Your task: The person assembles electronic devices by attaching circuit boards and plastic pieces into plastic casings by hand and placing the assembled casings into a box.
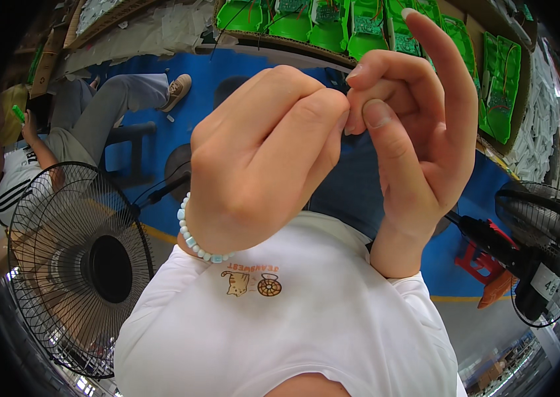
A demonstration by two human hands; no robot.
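Note:
Both hands are raised close together in front of my chest. My left hand [263, 155], with a beaded bracelet [187, 233] at its wrist, is closed, its fingertips bunched against the other hand. My right hand [419, 126] has its thumb and bent fingers drawn together there, while one finger points up and away. Anything pinched between the fingertips is hidden or too small to make out. Beyond the hands, a cardboard box [306, 51] holds several green plastic casings [290, 26] with circuit boards and thin red and black wires.
A black fan [111, 268] stands at the left, and another fan [544, 215] at the right beside a red stool [481, 261]. At far left a seated person [28, 165] holds a small green piece [19, 114]. White strips [538, 135] are heaped beside the box.

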